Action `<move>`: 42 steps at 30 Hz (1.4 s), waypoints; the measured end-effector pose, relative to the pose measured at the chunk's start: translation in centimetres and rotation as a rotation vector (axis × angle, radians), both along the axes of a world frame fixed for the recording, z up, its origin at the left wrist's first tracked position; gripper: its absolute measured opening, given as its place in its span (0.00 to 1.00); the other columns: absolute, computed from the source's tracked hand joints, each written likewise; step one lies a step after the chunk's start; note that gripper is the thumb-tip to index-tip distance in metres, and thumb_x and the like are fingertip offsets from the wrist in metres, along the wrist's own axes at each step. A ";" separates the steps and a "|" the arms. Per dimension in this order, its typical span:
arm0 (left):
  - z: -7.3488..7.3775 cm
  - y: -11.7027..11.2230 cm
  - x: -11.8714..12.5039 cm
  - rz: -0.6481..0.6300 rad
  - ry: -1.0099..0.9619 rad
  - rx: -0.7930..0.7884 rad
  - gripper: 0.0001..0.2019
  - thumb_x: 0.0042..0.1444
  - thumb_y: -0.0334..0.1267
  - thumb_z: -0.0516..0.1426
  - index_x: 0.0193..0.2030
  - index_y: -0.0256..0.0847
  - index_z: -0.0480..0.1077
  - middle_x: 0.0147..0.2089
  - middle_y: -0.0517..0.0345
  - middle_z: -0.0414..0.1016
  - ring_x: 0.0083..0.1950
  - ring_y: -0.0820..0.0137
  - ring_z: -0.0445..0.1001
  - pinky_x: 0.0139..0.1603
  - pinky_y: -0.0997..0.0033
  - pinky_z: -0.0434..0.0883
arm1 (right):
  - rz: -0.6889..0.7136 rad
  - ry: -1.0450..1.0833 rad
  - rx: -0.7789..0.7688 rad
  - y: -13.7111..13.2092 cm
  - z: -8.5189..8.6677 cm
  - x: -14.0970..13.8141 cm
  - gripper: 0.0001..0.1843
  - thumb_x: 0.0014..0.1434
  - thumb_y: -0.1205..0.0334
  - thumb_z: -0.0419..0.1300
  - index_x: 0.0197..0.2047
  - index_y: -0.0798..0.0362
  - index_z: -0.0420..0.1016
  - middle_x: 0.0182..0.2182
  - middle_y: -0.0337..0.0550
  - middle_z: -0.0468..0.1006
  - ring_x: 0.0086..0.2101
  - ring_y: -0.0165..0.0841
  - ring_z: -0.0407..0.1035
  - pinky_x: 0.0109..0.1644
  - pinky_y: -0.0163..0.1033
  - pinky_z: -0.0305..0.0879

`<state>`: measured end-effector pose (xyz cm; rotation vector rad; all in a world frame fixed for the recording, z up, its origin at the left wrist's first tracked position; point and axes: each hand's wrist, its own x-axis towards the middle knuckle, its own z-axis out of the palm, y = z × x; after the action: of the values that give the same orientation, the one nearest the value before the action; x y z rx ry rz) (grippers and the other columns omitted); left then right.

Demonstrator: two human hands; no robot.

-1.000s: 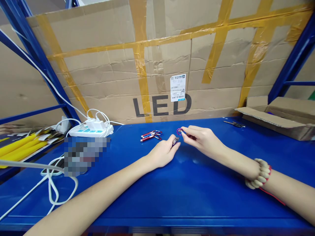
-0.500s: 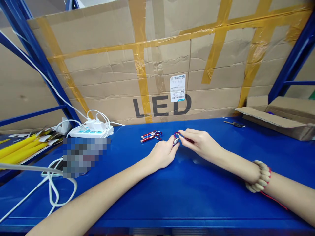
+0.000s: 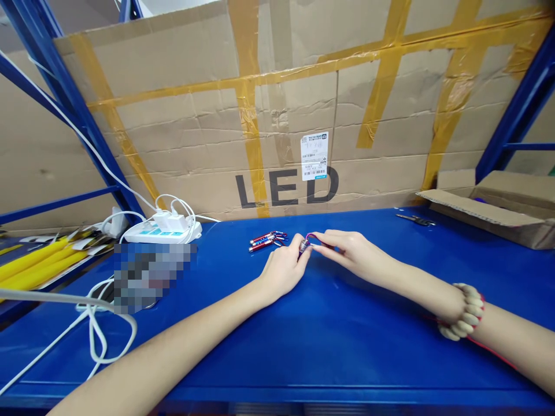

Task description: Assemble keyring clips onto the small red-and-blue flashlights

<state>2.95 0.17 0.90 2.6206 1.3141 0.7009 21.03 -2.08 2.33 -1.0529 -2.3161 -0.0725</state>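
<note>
Looking across the blue shelf top (image 3: 329, 335), we take it as our landmark: the taped cardboard sheet (image 3: 303, 115) stands along its back edge, an open carton (image 3: 489, 211) sits at its far right corner, and a white power strip (image 3: 162, 231) lies at its far left. Near the middle of its back half rest finished mini flashlights (image 3: 264, 240), just left of our hands. Our left hand (image 3: 284, 271) pinches the small silver flashlight body (image 3: 303, 247) between thumb and fingers; our right hand (image 3: 347, 251) grips the purple clip (image 3: 311, 236) against it, both just above the shelf top. To join them well, we judge it best to keep the body steady and the parts lined up, and press gently.
</note>
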 end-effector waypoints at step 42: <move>-0.1 0.7 -0.8 0.143 0.178 0.169 0.06 0.61 0.34 0.47 0.42 0.38 0.63 0.45 0.51 0.70 0.49 0.61 0.63 0.49 0.61 0.58 | 0.131 0.625 -0.802 -0.7 -0.3 -1.7 0.19 0.51 0.48 0.61 0.29 0.59 0.76 0.23 0.38 0.66 0.22 0.23 0.58 0.22 0.30 0.56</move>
<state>2.17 0.87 0.85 2.7993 1.5697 0.6364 19.30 -2.73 2.06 -1.0566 -1.8136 1.1479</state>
